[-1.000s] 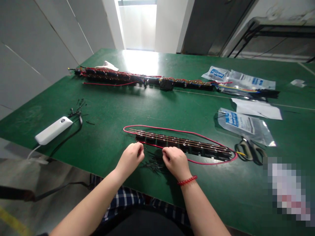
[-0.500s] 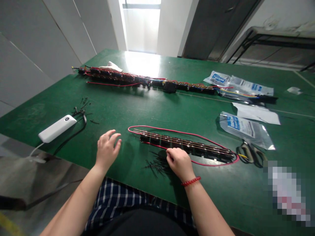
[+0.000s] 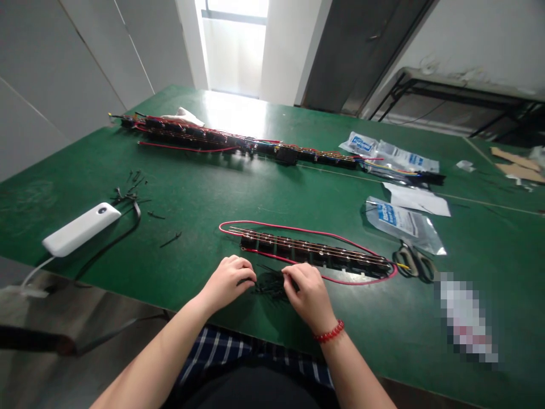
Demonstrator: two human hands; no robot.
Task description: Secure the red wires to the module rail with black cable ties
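Thin black strips that look like cable ties (image 3: 269, 287) lie in a loose pile near the table's front edge. At the pile's left side is my left hand (image 3: 230, 281), thumb and fingertips closed together. My right hand (image 3: 310, 292), with a red bead bracelet on its wrist, is at the right side, its fingers curled in a pinch. What either pinch holds among the dark strips is hard to make out. Just behind both hands lies a long black strip assembly (image 3: 315, 253) with bare wires along its top and a red cable (image 3: 293, 224) looped around it.
A longer wired black assembly (image 3: 213, 136) stretches across the back. To the right lie scissors (image 3: 411, 262), plastic bags (image 3: 404, 224) and white paper (image 3: 419, 199). On the left are a white device (image 3: 80, 229) with a cord and more black strips (image 3: 130, 193).
My left hand has moved right to the pile and its spread fingers have closed. A single black strip now lies on the table to its left. My right hand stays by the pile.
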